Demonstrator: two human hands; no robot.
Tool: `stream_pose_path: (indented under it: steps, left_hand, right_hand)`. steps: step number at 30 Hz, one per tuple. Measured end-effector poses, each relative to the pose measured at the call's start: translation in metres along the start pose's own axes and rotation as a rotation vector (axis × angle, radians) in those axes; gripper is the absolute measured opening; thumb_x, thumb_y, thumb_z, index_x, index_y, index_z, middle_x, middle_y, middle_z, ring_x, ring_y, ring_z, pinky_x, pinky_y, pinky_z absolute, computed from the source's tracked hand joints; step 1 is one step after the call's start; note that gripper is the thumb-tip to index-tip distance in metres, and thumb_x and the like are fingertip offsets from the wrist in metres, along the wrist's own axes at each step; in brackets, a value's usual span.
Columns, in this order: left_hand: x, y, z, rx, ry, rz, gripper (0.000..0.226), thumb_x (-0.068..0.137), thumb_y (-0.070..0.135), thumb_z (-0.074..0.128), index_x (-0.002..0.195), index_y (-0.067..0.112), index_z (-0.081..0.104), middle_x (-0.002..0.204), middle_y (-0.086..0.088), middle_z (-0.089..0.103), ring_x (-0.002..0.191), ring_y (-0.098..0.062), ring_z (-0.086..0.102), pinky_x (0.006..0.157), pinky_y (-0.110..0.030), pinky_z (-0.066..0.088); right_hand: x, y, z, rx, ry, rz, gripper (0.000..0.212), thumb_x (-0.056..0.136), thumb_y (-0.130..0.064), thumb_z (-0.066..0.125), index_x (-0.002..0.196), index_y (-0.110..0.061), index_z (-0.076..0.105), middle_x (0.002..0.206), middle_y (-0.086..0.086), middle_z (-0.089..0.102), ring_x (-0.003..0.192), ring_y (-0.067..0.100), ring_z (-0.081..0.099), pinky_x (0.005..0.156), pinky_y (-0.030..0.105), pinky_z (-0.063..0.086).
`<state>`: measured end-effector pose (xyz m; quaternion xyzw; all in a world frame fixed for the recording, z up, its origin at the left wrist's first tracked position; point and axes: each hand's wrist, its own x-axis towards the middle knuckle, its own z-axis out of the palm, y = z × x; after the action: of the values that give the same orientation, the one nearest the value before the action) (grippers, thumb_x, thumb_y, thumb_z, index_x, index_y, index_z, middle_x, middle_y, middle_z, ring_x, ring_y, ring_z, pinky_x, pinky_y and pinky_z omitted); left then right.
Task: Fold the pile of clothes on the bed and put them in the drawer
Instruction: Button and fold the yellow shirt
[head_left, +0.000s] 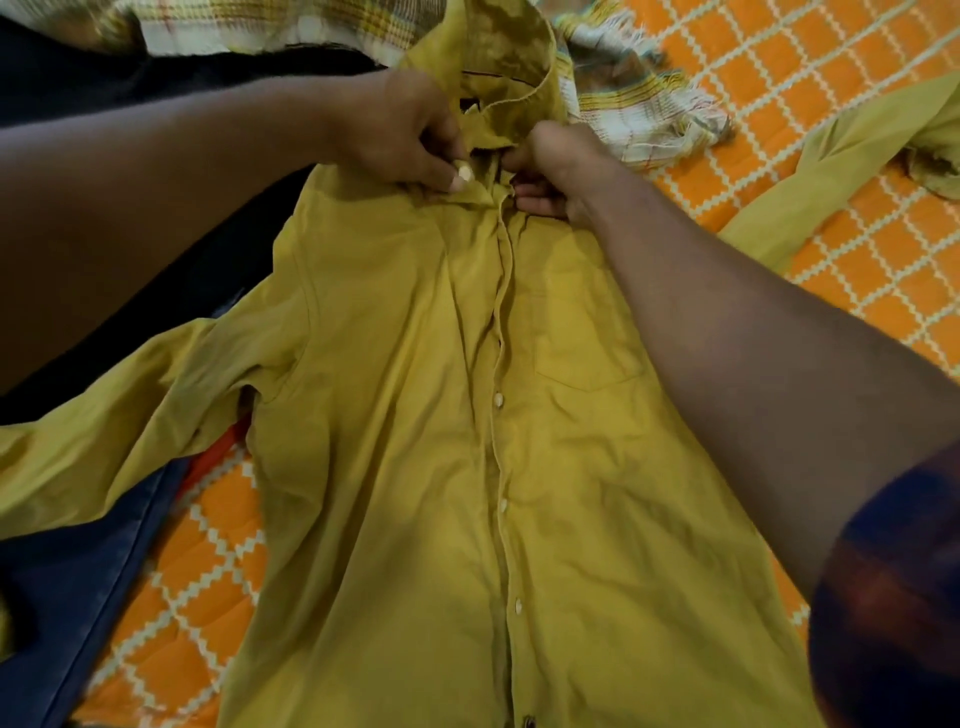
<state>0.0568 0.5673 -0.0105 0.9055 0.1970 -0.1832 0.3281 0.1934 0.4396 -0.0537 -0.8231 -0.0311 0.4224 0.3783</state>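
Observation:
A mustard-yellow button-up shirt (415, 415) lies front up on the bed, collar away from me, both sleeves spread out to the sides. Its placket runs down the middle with several pale buttons. My left hand (405, 130) pinches the shirt front just below the collar on the left side of the placket. Opposite it, my right hand (556, 166) grips the right side of the placket at the same height. The two hands almost touch at the top button.
The bed has an orange cover with a white lattice pattern (857, 260). A plaid fringed cloth (639, 114) lies beyond the collar. Dark navy fabric (67, 597) lies at the left, black fabric (182, 78) at the upper left.

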Motion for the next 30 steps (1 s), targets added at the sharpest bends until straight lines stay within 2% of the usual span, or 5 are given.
stream_pose_path:
  steps: [5,11,18,24,30]
  left_hand:
    - [0.001,-0.008,0.011,-0.450,-0.003,-0.143,0.018,0.094,0.020,0.066,0.106,0.008,0.071,0.090,-0.004,0.074,0.070,-0.002,0.070,0.065,-0.014,0.058]
    - [0.018,0.004,0.044,-0.761,0.220,-0.187,0.013,0.094,0.022,0.068,0.094,0.009,0.069,0.080,-0.005,0.073,0.071,-0.008,0.071,0.075,-0.025,0.062]
    - [0.027,0.004,0.063,-0.849,0.290,-0.186,0.013,0.095,0.019,0.068,0.090,0.007,0.068,0.076,-0.005,0.070,0.067,-0.008,0.071,0.065,-0.020,0.059]
    - [0.027,0.001,0.072,-0.804,0.316,-0.137,0.009,0.097,0.019,0.065,0.099,0.011,0.068,0.081,-0.005,0.071,0.070,-0.008,0.072,0.072,-0.024,0.061]
    - [0.028,-0.003,0.077,-0.840,0.343,-0.122,0.008,0.097,0.018,0.065,0.095,0.012,0.068,0.080,-0.004,0.070,0.069,-0.007,0.072,0.070,-0.022,0.060]
  right_hand:
    - [-0.003,0.030,0.004,0.318,0.029,-0.062,0.006,0.087,-0.004,0.070,0.087,-0.010,0.071,0.082,0.005,0.071,0.069,0.013,0.066,0.063,0.023,0.059]
    - [-0.012,0.048,0.010,0.475,0.068,-0.184,0.010,0.083,-0.005,0.075,0.076,-0.011,0.073,0.071,0.004,0.066,0.062,0.009,0.061,0.071,0.026,0.058]
    - [-0.010,0.054,0.014,0.394,0.084,-0.263,0.011,0.083,-0.011,0.080,0.074,-0.014,0.075,0.069,0.001,0.066,0.064,0.008,0.060,0.064,0.022,0.054]
    - [-0.007,0.059,0.022,0.329,0.161,-0.359,0.012,0.085,-0.014,0.080,0.075,-0.019,0.077,0.061,-0.009,0.067,0.058,0.003,0.057,0.063,0.023,0.051]
    - [-0.003,0.066,0.025,0.334,0.149,-0.435,0.014,0.083,-0.010,0.081,0.070,-0.016,0.077,0.064,-0.001,0.066,0.064,0.009,0.053,0.064,0.028,0.047]
